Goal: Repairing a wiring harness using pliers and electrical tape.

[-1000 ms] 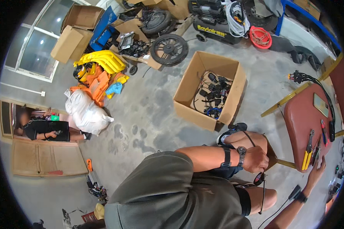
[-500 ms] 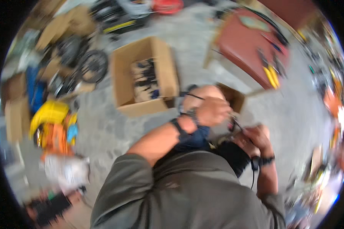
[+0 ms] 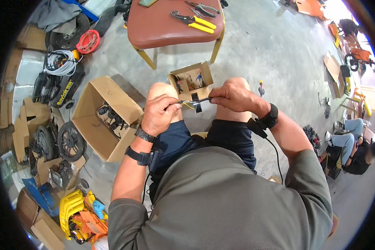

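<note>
A black cable [image 3: 203, 100] is stretched between my hands, above my knees. Its middle part shows bare thin wires [image 3: 187, 103], some of them yellow and white. A short black strip [image 3: 198, 108], which looks like tape, hangs across it. My left hand [image 3: 159, 111] is closed, pinching the cable's left end between thumb and fingers. My right hand [image 3: 232, 97] is closed too and grips the right part beside the strip. Below and beyond the cable stands a small open cardboard box [image 3: 206, 70] with thin wire pieces inside.
Ahead, a reddish-brown padded stool [image 3: 154, 31] bears yellow-handled wire strippers [image 3: 192, 21] and dark pliers [image 3: 203, 8]. A larger cardboard box [image 3: 87, 96] with black cables stands on my left, near loose wheels [image 3: 71, 141]. At right a person [image 3: 358, 158] sits low.
The view has swung, so the stool now lies straight ahead. My hands have come level with the cable drawn out between them; earlier motion blur hides finer detail.
</note>
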{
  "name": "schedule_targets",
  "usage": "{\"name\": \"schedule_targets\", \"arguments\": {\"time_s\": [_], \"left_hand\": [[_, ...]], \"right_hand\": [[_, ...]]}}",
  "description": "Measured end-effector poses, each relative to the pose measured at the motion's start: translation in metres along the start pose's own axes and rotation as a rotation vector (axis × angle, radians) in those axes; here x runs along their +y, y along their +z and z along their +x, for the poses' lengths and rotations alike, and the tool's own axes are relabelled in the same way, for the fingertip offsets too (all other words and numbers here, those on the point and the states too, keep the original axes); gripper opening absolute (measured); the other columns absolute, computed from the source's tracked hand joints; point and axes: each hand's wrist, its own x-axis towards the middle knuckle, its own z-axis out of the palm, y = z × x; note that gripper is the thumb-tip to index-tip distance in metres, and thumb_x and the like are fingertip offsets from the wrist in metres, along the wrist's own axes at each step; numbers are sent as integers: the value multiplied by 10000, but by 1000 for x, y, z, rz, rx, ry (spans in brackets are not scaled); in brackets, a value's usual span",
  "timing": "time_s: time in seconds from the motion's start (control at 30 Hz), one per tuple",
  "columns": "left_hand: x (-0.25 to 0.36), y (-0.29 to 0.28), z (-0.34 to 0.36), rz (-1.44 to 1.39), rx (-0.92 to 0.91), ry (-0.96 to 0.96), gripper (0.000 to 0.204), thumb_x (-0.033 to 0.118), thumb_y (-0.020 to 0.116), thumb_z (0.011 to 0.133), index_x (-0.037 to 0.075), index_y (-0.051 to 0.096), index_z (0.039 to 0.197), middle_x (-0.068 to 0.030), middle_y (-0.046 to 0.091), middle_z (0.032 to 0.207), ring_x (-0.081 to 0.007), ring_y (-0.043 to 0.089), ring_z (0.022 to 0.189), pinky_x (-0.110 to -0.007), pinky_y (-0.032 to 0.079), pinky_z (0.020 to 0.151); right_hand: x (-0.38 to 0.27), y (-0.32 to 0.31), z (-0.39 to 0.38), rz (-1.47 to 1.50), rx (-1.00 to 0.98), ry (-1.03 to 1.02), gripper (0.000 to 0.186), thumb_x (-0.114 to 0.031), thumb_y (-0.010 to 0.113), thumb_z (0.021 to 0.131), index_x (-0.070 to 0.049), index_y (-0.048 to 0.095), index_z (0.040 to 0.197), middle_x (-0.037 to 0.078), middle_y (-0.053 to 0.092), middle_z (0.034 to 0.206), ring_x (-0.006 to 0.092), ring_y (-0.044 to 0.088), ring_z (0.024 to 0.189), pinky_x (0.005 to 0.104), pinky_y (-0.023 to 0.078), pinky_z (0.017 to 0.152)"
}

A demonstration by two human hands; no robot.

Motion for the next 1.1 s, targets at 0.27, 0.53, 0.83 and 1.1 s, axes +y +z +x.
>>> {"name": "schedule_targets", "arguments": {"time_s": [0.27,0.53,0.83,1.1], "left_hand": [[10,-11,5,-68,-132,-97,87,59,732,835,-19,717,871,-82,709,780,-120,629,684,-279,487,634],[23,-20,1,-140,-234,-240,66,46,730,829,-3,721,872,-82,711,823,-177,659,763,-296,515,706],[8,5,-19,54,-106,-78,69,40,741,787,14,696,832,-115,682,769,-268,657,742,-347,517,683],[20,18,-17,171,-12,-40,182,92,769,766,31,683,914,-114,663,811,-312,640,719,-382,507,645]], "right_hand": [[-4,-2,-9,-361,237,-169,104,-128,685,833,-84,631,910,87,616,703,314,626,638,409,480,566],[-7,-1,-14,-531,294,-255,144,-116,626,779,-182,609,905,5,594,683,264,657,604,399,483,476],[5,26,-22,-441,293,-166,141,-74,592,800,-112,592,937,41,581,756,250,651,725,374,507,618],[6,33,-31,-418,312,-203,164,-80,625,755,-95,576,910,60,547,752,268,622,746,395,499,649]]}}
